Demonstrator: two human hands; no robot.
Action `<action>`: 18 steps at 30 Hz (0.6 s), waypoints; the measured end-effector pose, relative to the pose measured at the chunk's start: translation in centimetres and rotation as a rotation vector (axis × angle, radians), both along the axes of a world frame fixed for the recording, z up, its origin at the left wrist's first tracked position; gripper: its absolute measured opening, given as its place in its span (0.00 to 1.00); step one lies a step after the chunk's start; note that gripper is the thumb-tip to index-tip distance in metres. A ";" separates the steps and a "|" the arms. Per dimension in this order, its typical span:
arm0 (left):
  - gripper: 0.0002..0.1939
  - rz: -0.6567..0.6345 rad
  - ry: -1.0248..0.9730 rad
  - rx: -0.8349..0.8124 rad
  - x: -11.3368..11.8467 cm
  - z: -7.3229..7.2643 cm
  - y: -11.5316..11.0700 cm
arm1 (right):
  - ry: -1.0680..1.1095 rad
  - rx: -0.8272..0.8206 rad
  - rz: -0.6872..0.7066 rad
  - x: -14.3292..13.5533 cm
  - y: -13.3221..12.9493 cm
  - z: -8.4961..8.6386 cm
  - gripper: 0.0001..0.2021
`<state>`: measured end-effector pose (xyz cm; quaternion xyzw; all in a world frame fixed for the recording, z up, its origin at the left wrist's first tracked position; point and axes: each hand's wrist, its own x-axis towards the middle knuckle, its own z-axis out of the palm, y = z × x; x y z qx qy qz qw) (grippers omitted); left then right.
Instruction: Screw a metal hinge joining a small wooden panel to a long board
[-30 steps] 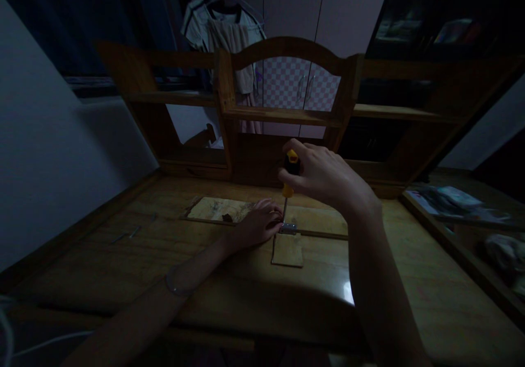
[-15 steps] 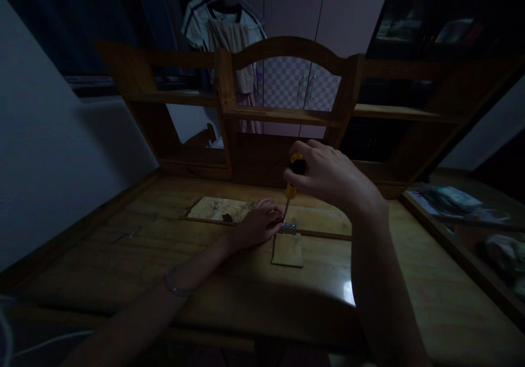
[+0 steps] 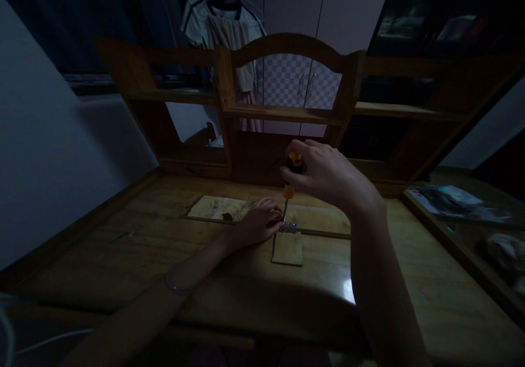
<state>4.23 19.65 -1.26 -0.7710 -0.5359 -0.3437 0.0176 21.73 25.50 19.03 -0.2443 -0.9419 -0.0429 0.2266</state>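
My right hand [image 3: 318,173] is closed round the yellow and black handle of a screwdriver [image 3: 289,191], its shaft pointing down. The tip meets the left part of a small metal hinge [image 3: 289,226]. My left hand [image 3: 260,222] rests on a long thin wooden board [image 3: 320,219], its fingertips together at the hinge's left end and the screwdriver tip; what they pinch is too small to make out. A small square wooden piece [image 3: 287,248] lies just in front of the hinge.
Several small metal pieces [image 3: 134,231] lie on the desk [image 3: 164,257] at the left. A wooden shelf unit [image 3: 283,114] stands along the back. Plastic-wrapped items [image 3: 459,197] are at the right. A white cable [image 3: 53,339] runs at the lower left.
The screwdriver handle has turned a little and shifted slightly left with my right hand. My left hand has stayed at the hinge.
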 end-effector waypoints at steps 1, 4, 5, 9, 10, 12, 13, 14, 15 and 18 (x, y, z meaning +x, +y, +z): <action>0.03 0.002 -0.001 0.001 0.0 0.0 0.0 | -0.005 -0.007 0.014 0.1 -0.1 0.1 0.14; 0.03 0.002 0.004 -0.003 0.1 0.1 0.0 | -0.015 -0.017 0.034 0.1 -0.1 0.2 0.12; 0.03 -0.002 0.006 -0.005 0.1 0.1 0.0 | -0.013 -0.013 0.025 0.0 -0.1 0.1 0.11; 0.03 -0.011 -0.001 -0.001 0.1 0.2 0.0 | 0.010 0.038 -0.060 -0.2 0.0 -0.2 0.14; 0.03 -0.009 -0.005 0.001 0.1 0.2 0.0 | 0.013 0.041 -0.065 -0.2 0.0 -0.2 0.15; 0.03 -0.003 -0.008 -0.002 0.1 0.2 -0.1 | 0.011 0.020 -0.030 0.0 -0.1 -0.1 0.16; 0.03 -0.001 -0.007 -0.003 0.1 0.3 -0.1 | 0.009 0.003 -0.003 0.0 -0.1 0.0 0.16; 0.03 -0.001 -0.002 -0.007 0.1 0.3 -0.1 | 0.006 -0.011 0.020 0.1 -0.2 0.1 0.16; 0.02 -0.001 0.002 -0.010 0.1 0.3 -0.1 | 0.001 -0.022 0.036 0.1 -0.2 0.2 0.15; 0.02 -0.008 0.013 -0.015 0.2 0.4 -0.1 | -0.007 -0.022 0.028 0.0 -0.2 0.1 0.14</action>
